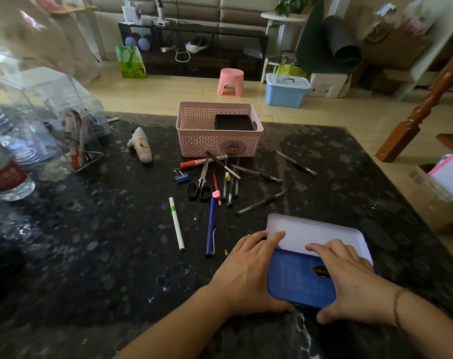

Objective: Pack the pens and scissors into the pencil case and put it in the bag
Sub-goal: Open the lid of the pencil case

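A blue pencil case [301, 278] lies near the table's front edge, its lid partly raised so the pale inside [316, 231] shows. My left hand [248, 270] grips its left side and my right hand [349, 278] its right side, fingers over the lid's edge. Beyond the case lie black-handled scissors [200, 182], a blue pen [211, 226], a white pen with a green band [176, 222], a red marker [194, 163] and several dark pens [260, 202] scattered on the dark table. No bag is clearly in view.
A pink basket [217, 143] holding a black tray stands behind the pens. A blue binder clip [181, 176] and a white pouch [141, 145] lie to the left. A clear organiser [72, 130] and a water bottle [7, 174] stand at far left.
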`<state>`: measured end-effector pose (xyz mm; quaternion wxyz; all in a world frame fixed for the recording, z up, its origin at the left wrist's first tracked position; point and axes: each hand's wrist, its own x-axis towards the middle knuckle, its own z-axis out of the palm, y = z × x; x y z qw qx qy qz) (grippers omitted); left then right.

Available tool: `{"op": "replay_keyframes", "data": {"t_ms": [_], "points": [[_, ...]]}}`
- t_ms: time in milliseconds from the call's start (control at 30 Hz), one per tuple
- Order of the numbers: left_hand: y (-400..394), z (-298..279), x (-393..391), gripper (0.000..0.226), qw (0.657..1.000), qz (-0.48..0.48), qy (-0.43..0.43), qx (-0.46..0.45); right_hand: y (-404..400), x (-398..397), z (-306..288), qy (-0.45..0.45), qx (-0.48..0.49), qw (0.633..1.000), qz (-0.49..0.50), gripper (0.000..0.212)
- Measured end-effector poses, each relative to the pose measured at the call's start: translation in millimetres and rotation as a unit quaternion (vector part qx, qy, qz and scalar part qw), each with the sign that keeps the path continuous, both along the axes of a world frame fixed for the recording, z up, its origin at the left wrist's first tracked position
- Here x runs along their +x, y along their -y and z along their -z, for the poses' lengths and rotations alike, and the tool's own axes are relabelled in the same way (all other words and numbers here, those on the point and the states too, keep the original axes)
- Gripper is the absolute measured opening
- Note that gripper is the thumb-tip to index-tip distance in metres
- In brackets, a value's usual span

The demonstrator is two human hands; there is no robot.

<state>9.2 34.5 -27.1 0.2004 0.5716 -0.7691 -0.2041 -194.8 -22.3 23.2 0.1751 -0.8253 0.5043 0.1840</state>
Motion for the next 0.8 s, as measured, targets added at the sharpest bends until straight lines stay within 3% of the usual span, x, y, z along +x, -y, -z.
{"op": "replay_keyframes", "data": {"t_ms": [600, 800], "points": [[2.2, 5.3, 0.5, 0.123, 0.999, -0.004, -0.025, 0.023, 3.9, 8.9, -5.0, -0.054, -0.011, 0.998, -0.015, 0.128], [2.7, 5.5, 0.6, 0.128, 0.999, -0.007, -0.034, 0.022, -6.9, -3.5, -5.5, 0.019, -0.077, 0.996, -0.029, 0.111]]}}
